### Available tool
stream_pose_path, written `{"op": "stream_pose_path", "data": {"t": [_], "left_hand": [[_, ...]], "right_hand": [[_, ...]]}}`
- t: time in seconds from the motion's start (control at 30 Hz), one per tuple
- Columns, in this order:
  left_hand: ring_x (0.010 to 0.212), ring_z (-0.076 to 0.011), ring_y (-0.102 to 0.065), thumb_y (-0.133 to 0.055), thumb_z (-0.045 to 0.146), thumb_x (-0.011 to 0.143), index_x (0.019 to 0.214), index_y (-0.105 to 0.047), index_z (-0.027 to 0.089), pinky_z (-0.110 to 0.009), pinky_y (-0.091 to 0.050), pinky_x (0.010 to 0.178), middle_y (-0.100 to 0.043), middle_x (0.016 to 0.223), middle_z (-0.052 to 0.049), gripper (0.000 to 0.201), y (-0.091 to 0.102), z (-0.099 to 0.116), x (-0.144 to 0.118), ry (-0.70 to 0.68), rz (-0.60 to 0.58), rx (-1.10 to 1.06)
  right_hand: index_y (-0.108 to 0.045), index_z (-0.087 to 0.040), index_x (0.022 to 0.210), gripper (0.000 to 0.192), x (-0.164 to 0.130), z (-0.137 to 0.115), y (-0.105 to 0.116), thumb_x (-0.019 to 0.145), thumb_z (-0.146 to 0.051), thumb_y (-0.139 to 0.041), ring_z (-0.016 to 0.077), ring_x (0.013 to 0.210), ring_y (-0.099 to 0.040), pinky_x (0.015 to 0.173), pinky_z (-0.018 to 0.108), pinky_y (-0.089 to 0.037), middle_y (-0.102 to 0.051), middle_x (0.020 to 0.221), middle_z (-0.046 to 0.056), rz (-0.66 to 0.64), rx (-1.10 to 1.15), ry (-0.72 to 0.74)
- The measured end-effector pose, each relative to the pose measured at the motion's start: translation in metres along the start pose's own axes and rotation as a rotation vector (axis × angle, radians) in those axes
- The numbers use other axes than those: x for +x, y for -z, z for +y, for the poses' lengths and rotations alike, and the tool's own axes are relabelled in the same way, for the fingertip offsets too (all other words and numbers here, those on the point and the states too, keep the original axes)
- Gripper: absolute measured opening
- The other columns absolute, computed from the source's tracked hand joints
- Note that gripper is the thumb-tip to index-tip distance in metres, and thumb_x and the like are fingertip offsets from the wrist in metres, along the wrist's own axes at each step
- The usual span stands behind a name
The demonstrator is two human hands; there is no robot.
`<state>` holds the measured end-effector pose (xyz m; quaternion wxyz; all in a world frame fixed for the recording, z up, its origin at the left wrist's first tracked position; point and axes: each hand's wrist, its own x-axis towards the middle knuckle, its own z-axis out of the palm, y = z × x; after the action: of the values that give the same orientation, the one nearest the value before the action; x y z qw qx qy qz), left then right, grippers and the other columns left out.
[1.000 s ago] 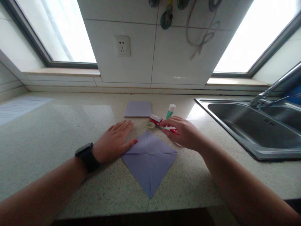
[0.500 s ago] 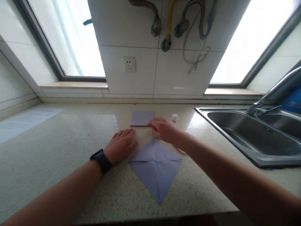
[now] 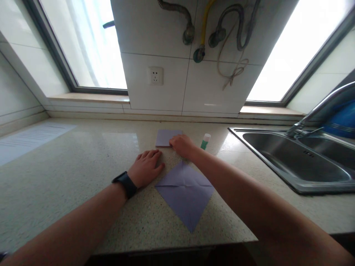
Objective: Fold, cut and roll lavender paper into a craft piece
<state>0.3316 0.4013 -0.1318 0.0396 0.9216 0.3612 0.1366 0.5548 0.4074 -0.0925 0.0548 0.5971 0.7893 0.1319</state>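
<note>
A creased purple paper square (image 3: 184,201) lies flat on the counter, turned with one corner toward me. Behind it rests a small stack of purple paper (image 3: 164,137). My right hand (image 3: 183,145) reaches over to the stack, fingers curled together at its near right corner; the fingertips are partly hidden. Palm down on the counter, my left hand (image 3: 146,167) is spread beside the left edge of the creased square and holds nothing. A glue stick (image 3: 205,141) with a white cap and green body is just right of my right hand, its lower end behind my forearm.
At the right is a steel sink (image 3: 291,159) with a faucet (image 3: 313,111). A printed sheet (image 3: 33,140) lies at the far left. The tiled wall behind bears a power socket (image 3: 155,76) and hoses (image 3: 191,27). The counter's front edge (image 3: 172,248) runs below.
My right hand has moved slightly left along the near edge of the stack. A red item by my right forearm is now hidden. My left hand stays flat; the view has shifted a little.
</note>
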Motion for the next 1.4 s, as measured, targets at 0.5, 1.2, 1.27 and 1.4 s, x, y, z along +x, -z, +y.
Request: {"op": "stream_pose_path", "data": {"t": [0.5, 1.2, 1.27, 1.4], "left_hand": [[0.137, -0.0339, -0.045, -0.043, 0.048, 0.098, 0.144, -0.05, 0.017, -0.053, -0.035, 0.113, -0.052, 0.15, -0.012, 0.056, -0.002, -0.001, 0.002, -0.003, 0.002, -0.017], [0.135, -0.0345, -0.046, -0.041, 0.048, 0.099, 0.145, -0.049, 0.019, -0.053, -0.036, 0.111, -0.051, 0.15, -0.012, 0.055, 0.002, 0.0, 0.001, -0.004, -0.008, -0.019], [0.135, -0.0346, -0.046, -0.041, 0.048, 0.099, 0.144, -0.049, 0.018, -0.053, -0.036, 0.111, -0.052, 0.15, -0.012, 0.055, 0.002, 0.0, 0.001, -0.005, -0.007, -0.017], [0.135, -0.0346, -0.046, -0.041, 0.048, 0.098, 0.145, -0.049, 0.018, -0.053, -0.036, 0.112, -0.052, 0.149, -0.012, 0.056, 0.002, 0.001, 0.0, -0.005, -0.002, -0.017]], "right_hand": [[-0.068, -0.012, 0.115, 0.032, -0.002, -0.008, 0.005, 0.104, -0.027, -0.042, 0.0268, 0.096, -0.071, 0.079, 0.034, -0.051, -0.074, 0.107, 0.018, -0.022, 0.036, -0.076], [-0.065, -0.012, 0.118, 0.026, 0.008, 0.002, 0.009, 0.099, -0.03, -0.06, 0.0235, 0.105, -0.066, 0.091, 0.042, -0.054, -0.067, 0.119, 0.012, -0.092, 0.006, -0.033], [-0.068, -0.008, 0.112, 0.022, 0.007, 0.002, 0.008, 0.101, -0.021, -0.053, 0.0243, 0.103, -0.066, 0.09, 0.037, -0.051, -0.069, 0.115, 0.016, -0.078, 0.015, -0.027], [-0.071, -0.006, 0.111, 0.027, 0.007, 0.002, 0.007, 0.101, -0.014, -0.047, 0.0261, 0.104, -0.065, 0.086, 0.031, -0.046, -0.07, 0.116, 0.02, -0.064, 0.029, -0.009]]}}
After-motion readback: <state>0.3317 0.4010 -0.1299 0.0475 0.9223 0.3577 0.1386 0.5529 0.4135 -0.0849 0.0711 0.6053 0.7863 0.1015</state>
